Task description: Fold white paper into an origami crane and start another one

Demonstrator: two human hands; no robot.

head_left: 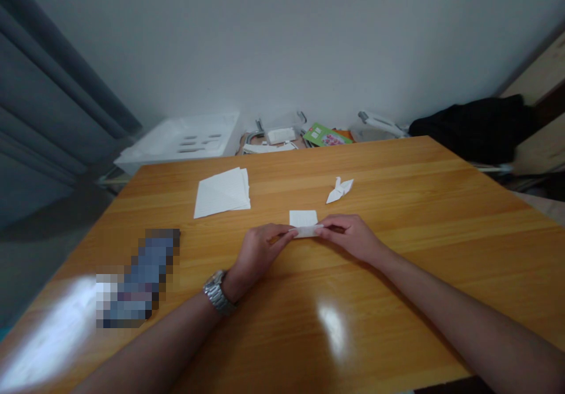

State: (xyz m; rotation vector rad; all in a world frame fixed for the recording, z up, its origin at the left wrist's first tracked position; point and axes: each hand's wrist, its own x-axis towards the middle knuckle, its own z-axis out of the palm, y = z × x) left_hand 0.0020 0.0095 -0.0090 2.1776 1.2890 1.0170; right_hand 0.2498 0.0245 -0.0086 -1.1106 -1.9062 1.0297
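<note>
A small white sheet of paper (303,220) lies on the wooden table (397,253), its near edge folded up. My left hand (258,251) pinches the fold's left end, and a metal watch (217,293) sits on that wrist. My right hand (351,236) pinches the fold's right end. Both hands have their fingers pressed together on the paper. A finished white paper crane (339,189) rests on the table just beyond my right hand.
A stack of white paper sheets (223,193) lies at the back left of the table. A blurred-out object (139,279) sits near the left edge. Behind the table are a white box (185,138), a green booklet (326,135) and dark cloth (477,126).
</note>
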